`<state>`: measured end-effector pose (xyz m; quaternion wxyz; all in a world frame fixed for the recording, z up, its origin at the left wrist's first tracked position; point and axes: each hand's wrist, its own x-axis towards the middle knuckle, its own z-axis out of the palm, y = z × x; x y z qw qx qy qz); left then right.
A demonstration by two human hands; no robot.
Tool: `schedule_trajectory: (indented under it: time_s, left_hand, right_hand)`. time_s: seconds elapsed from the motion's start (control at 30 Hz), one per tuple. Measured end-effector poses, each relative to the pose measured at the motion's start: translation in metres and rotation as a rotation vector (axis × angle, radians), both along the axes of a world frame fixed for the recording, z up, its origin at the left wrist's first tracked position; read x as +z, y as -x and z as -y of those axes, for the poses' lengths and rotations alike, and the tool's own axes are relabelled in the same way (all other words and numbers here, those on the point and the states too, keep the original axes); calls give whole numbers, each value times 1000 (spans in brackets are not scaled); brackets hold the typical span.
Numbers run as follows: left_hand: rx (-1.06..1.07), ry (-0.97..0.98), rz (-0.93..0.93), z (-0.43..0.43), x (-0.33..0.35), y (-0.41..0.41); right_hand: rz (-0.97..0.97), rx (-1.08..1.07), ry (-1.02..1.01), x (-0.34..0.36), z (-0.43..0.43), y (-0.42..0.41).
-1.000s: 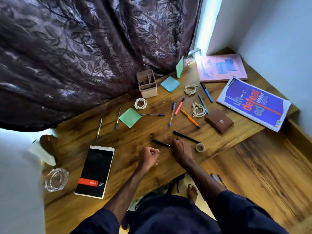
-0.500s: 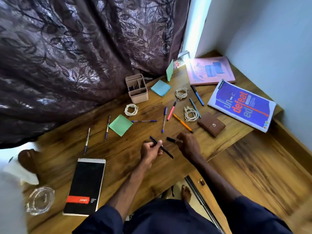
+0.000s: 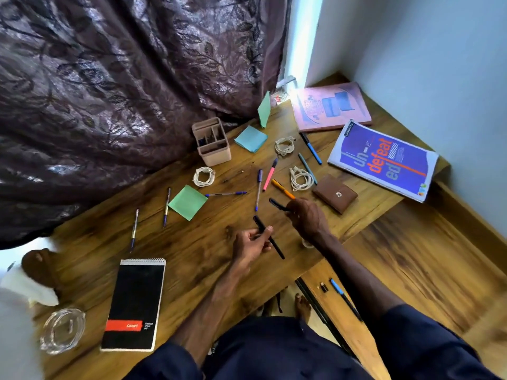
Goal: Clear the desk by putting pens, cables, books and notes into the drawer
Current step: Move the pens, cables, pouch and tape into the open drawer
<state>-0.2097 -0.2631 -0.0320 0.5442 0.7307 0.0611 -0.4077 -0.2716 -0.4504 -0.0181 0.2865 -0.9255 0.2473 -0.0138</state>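
Left hand (image 3: 249, 246) grips 1 black pen (image 3: 276, 248) — right hand (image 3: 307, 215), 1 dark pen (image 3: 276, 204).

You have a single view, from the camera worn on your head, facing forward and steeply down onto the wooden desk (image 3: 192, 256). It sits close: your left hand (image 3: 251, 244) and right hand (image 3: 308, 218) land near the middle of the frame, and your lap (image 3: 274, 352) fills the near edge. The wide lens takes in much around them: the curtain (image 3: 123, 91) far and left, the pale wall (image 3: 439, 64) far and right, the drawer (image 3: 356, 344) near and right. The view is tilted, so the desk's near edge runs slantwise.
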Motion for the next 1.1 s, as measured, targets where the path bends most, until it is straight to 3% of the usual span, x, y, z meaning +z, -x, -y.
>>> schedule_trajectory:
  time_s: [0.23,0.43,0.57,0.87,1.1]
  left_hand:
    - [-320,115,14,62,23,68]
    - [-605,114,72,95,25,141]
    - [-742,15,100,108,10,180]
    - [-802,-280,176,125,-22,224]
    - [-720,-402,132,127,-40,227]
  right_hand:
    - [148,-196,-11,30,57,127]
    - [-10,-397,-70,12,72,239]
    - [-109,-496,-156,-17,65,291]
    - [-378,-577,-333,-90,51,348]
    - [-437,-519,-299,-112,49,343]
